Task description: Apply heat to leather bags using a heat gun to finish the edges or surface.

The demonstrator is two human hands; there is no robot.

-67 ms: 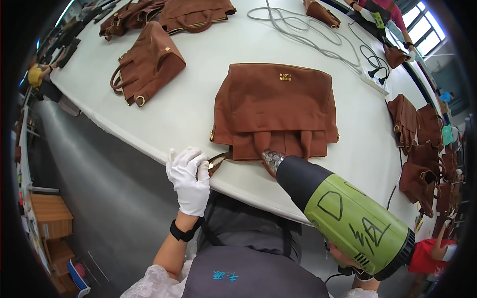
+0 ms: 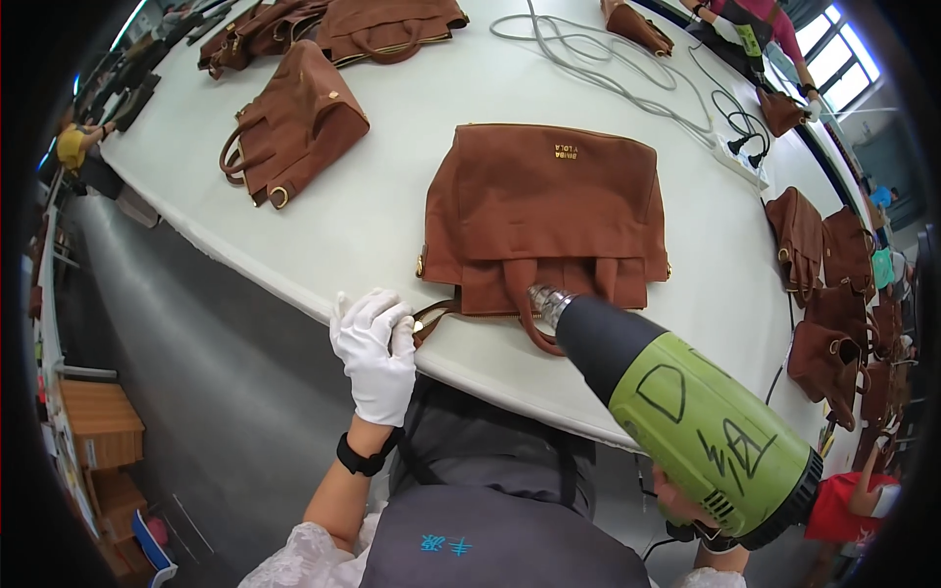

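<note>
A brown leather handbag (image 2: 549, 206) lies flat on the white table in front of me, its two handles pointing toward me. My left hand (image 2: 374, 343), in a white glove, is at the table's front edge with its fingers curled and closed on a thin brown strap (image 2: 431, 316) at the bag's near left corner. My right hand (image 2: 681, 498) is wrapped round the grip of a green and black heat gun (image 2: 696, 421), partly hidden behind its body. The metal nozzle (image 2: 551, 302) points at the left handle, just above the bag's near edge.
More brown handbags lie at the table's far left (image 2: 294, 127) and along the right side (image 2: 823, 353). A grey cable (image 2: 627, 83) loops toward a white power strip (image 2: 740, 167) with black plugs. Another person (image 2: 760, 29) works at the far right. Wooden drawers (image 2: 98, 421) stand at left.
The heat gun has shifted slightly right, its nozzle sliding a little along the bag's left handle. My left hand has hardly moved.
</note>
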